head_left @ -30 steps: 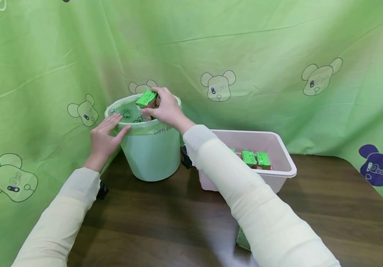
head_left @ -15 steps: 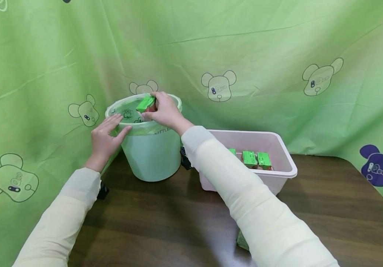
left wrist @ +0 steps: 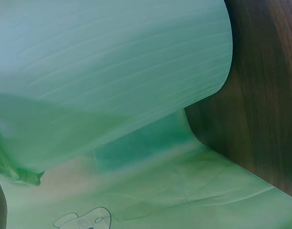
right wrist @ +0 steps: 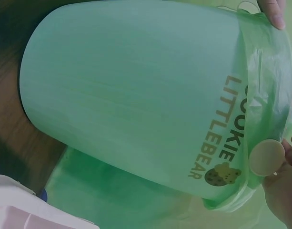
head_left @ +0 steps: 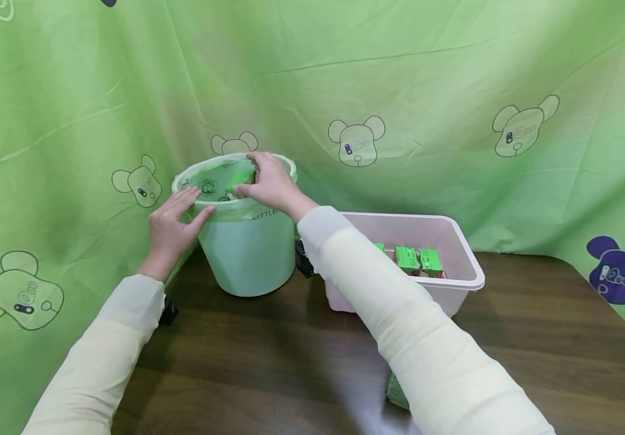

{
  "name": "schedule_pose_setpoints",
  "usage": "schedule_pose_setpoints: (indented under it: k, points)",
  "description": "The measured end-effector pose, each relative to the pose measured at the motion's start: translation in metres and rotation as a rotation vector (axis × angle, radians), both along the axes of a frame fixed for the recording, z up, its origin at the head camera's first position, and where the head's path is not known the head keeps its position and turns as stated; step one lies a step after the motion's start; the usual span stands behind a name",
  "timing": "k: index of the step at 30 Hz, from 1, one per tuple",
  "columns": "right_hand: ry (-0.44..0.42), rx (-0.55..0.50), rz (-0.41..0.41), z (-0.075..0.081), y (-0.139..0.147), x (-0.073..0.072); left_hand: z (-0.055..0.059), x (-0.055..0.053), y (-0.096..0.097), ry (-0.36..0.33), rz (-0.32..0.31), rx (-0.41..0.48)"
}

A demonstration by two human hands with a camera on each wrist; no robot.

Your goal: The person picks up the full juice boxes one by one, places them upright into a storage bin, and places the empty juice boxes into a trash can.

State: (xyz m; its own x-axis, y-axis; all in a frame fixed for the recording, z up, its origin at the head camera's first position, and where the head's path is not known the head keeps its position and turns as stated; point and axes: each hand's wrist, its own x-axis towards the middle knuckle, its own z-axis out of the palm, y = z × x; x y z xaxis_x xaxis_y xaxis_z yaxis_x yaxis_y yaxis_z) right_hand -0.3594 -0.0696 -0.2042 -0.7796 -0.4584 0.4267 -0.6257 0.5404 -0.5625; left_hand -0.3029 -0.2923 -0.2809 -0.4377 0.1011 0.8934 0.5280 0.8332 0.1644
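Resting my left hand (head_left: 173, 225) on the left rim of the bin (head_left: 249, 257), I have its fingers extended, thumb apart. Inside the bin's mouth, the green-topped box (head_left: 240, 179) points green end up, slightly tilted; its long axis I can't judge. Over the bin's right side, my right hand (head_left: 273, 181) pinches it, lower than half a second ago.

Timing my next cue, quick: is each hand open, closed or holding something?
Left hand: open, resting on the rim of the bin.
Right hand: closed, holding a green-topped box within the bin's mouth.
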Motion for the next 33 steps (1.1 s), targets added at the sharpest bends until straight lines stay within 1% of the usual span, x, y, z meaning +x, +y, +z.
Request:
schedule_pose_setpoints:
  k: [4,10,14,20,23,28,33]
  points:
    - [-0.024,-0.014,0.001,0.001,0.002,0.002,0.000,-0.001,-0.001,0.006,0.000,-0.002]
    - [0.009,0.008,0.025,0.001,0.008,0.004,0.000,0.000,0.000,0.009,-0.003,0.000]
    - [0.021,0.023,0.036,0.005,0.017,0.008,-0.001,0.000,0.000,0.008,-0.004,0.003]
    - [0.077,0.056,0.059,0.009,0.040,0.016,-0.001,0.000,0.000,-0.002,-0.002,0.009]
    - [0.093,0.074,0.073,0.008,0.054,0.021,0.000,0.000,0.001,-0.001,-0.004,0.002]
    - [0.132,0.067,0.096,0.006,0.078,0.027,0.001,0.000,0.000,0.001,-0.004,-0.008]
    - [0.169,0.056,0.116,0.002,0.098,0.031,-0.001,-0.001,-0.002,0.009,-0.004,-0.001]
